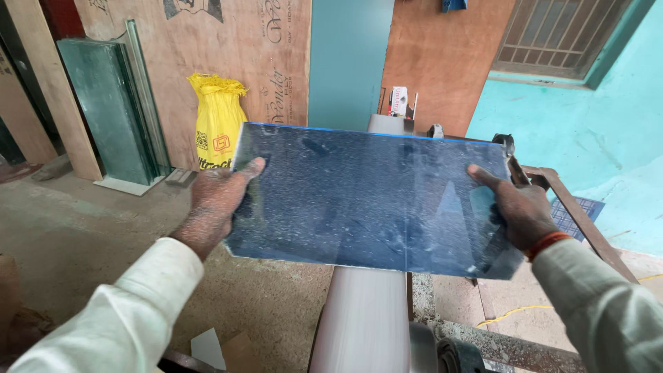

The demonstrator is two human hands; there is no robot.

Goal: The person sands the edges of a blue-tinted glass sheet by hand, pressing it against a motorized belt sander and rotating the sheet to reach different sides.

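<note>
A dusty, blue-tinted rectangular glass sheet (373, 200) is held nearly flat in the air, its long axis running crosswise between the hands. The left hand (217, 200) is clamped on the left short edge and the right hand (514, 207) on the right short edge, both equally near. Directly beneath the sheet's middle, a pale sanding belt (362, 318) of a machine is seen.

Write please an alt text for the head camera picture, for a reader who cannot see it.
Two hands hold a dusty blue-tinted glass sheet flat by its short edges, the left hand and the right hand, above a pale belt of a machine. Behind stand a yellow sack, leaning glass panes and plywood boards.
</note>
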